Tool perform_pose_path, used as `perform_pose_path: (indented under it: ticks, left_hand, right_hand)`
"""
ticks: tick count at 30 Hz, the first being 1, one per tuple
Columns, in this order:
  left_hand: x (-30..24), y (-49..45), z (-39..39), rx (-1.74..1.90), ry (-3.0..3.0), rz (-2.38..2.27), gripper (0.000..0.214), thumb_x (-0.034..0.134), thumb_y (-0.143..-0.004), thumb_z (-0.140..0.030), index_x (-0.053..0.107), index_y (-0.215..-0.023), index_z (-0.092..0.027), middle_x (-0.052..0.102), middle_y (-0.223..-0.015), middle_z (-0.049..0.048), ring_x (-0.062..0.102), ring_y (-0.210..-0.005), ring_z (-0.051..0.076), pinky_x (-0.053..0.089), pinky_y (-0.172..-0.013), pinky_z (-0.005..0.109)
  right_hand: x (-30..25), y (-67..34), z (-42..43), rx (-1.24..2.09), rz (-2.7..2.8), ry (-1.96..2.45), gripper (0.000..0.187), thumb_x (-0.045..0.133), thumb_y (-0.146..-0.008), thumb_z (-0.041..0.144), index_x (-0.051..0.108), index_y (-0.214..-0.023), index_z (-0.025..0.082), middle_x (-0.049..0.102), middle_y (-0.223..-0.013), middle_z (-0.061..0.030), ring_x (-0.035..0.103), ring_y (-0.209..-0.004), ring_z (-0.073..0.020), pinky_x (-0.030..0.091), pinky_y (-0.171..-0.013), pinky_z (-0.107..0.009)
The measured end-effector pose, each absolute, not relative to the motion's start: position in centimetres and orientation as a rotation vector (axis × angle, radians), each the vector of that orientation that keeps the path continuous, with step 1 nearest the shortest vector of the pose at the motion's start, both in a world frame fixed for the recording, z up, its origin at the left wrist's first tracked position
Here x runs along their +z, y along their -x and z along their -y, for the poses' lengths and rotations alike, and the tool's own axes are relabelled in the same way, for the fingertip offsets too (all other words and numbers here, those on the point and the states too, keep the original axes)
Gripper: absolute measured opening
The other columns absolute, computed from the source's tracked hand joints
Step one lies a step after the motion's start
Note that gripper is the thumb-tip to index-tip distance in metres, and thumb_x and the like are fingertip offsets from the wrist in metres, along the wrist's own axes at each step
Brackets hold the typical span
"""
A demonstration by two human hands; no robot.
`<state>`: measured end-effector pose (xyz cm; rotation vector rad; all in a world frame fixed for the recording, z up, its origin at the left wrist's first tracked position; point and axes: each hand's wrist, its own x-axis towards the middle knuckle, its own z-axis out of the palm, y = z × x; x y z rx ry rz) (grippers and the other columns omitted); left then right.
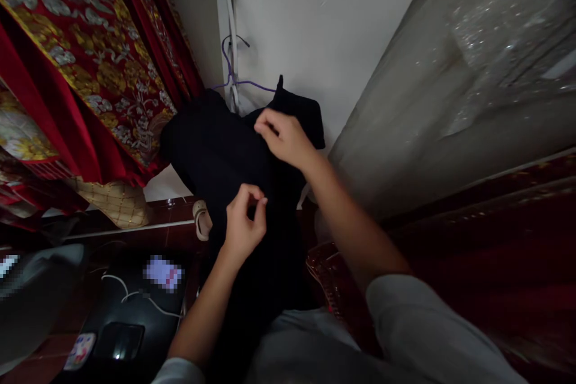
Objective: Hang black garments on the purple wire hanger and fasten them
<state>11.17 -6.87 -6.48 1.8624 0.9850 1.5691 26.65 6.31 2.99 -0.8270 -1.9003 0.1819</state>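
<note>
A black garment (225,144) hangs from a thin purple hanger (254,84) against the wall. My left hand (245,219) is in front of the garment's lower part, thumb and index fingertips pinched together. Higher and to the right, near the garment's neckline, my right hand (285,138) is also closed in a pinch. Whatever sits between the fingertips of either hand is too small or dark to make out. The garment's folds are lost in the dark.
Red cloth with gold and silver embroidery (103,60) hangs at left. Plastic-covered sparkly fabric (450,72) stands at right. Low at left, a black surface (148,324) bears a lit phone (162,273) and a white cable (148,303). A beige clog (202,220) is on the floor.
</note>
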Motion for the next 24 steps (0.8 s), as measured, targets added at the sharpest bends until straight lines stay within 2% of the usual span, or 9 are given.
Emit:
perform_pose_path:
  ticks: [5,9,11,15,18,21,24]
  left_hand:
    - [-7.0,-12.0,6.8,1.318,-2.299,-0.795,0.016,0.044,-0.098,-0.007,0.052,-0.095,-0.021,0.059,-0.093,0.0053,0.06,-0.084,0.016,0.051,-0.076,0.028]
    - [-5.6,-11.8,6.6,1.128,-2.46,-0.643,0.02,0.043,-0.104,-0.012,0.057,-0.115,-0.021,0.067,-0.107,0.0089,0.067,-0.097,0.018,0.056,-0.086,0.03]
    - [-3.4,-10.9,5.1,1.227,-2.464,-0.687,0.02,0.048,-0.106,-0.019,0.057,-0.124,-0.021,0.069,-0.106,0.0073,0.07,-0.096,0.017,0.057,-0.089,0.03]
    - [2.9,-8.7,-1.9,1.711,-2.35,-0.823,0.028,0.055,-0.107,-0.033,0.056,-0.131,-0.021,0.065,-0.09,0.0018,0.068,-0.084,0.016,0.056,-0.087,0.031]
    - [6.2,-7.7,-7.7,1.727,-2.429,-0.798,0.032,0.063,-0.102,-0.045,0.062,-0.119,-0.019,0.062,-0.082,0.0007,0.068,-0.085,0.019,0.053,-0.089,0.036]
    - [6.7,-7.9,-10.2,1.631,-2.503,-0.901,0.029,0.059,-0.104,-0.049,0.063,-0.104,-0.02,0.061,-0.081,0.002,0.069,-0.092,0.022,0.051,-0.089,0.035]
    - [6.3,-8.8,-9.6,1.594,-2.517,-1.024,0.025,0.052,-0.107,-0.048,0.06,-0.103,-0.024,0.063,-0.087,0.0034,0.068,-0.099,0.022,0.047,-0.086,0.032]
  right_hand:
    - [8.0,-26.8,-14.0,0.019,1.903,0.851,0.031,0.06,-0.099,0.052,0.055,-0.084,0.025,0.06,-0.08,-0.0046,0.059,-0.089,-0.0241,0.049,-0.091,-0.039]
    - [8.3,-26.6,-13.7,-0.004,1.914,0.843,0.035,0.054,-0.101,0.059,0.055,-0.09,0.026,0.061,-0.085,-0.0052,0.061,-0.091,-0.0246,0.05,-0.093,-0.04]
    - [7.7,-26.7,-12.7,-0.023,1.866,0.839,0.036,0.052,-0.101,0.062,0.055,-0.092,0.027,0.061,-0.085,-0.0056,0.061,-0.093,-0.0249,0.051,-0.092,-0.04]
    - [7.3,-26.8,-11.3,-0.029,1.792,0.861,0.036,0.051,-0.102,0.061,0.055,-0.094,0.026,0.061,-0.087,-0.0067,0.063,-0.098,-0.0261,0.052,-0.093,-0.04]
    - [7.3,-26.1,-10.8,0.013,1.785,0.862,0.034,0.052,-0.103,0.057,0.055,-0.096,0.025,0.061,-0.089,-0.0063,0.064,-0.1,-0.0254,0.052,-0.095,-0.039]
    - [6.9,-25.3,-10.5,0.09,1.754,0.898,0.029,0.053,-0.105,0.05,0.055,-0.094,0.023,0.061,-0.086,-0.0046,0.065,-0.096,-0.0233,0.052,-0.095,-0.039]
    - [5.7,-24.4,-10.4,0.173,1.667,0.952,0.023,0.051,-0.105,0.039,0.056,-0.089,0.022,0.061,-0.083,-0.0037,0.064,-0.089,-0.0209,0.053,-0.092,-0.038]
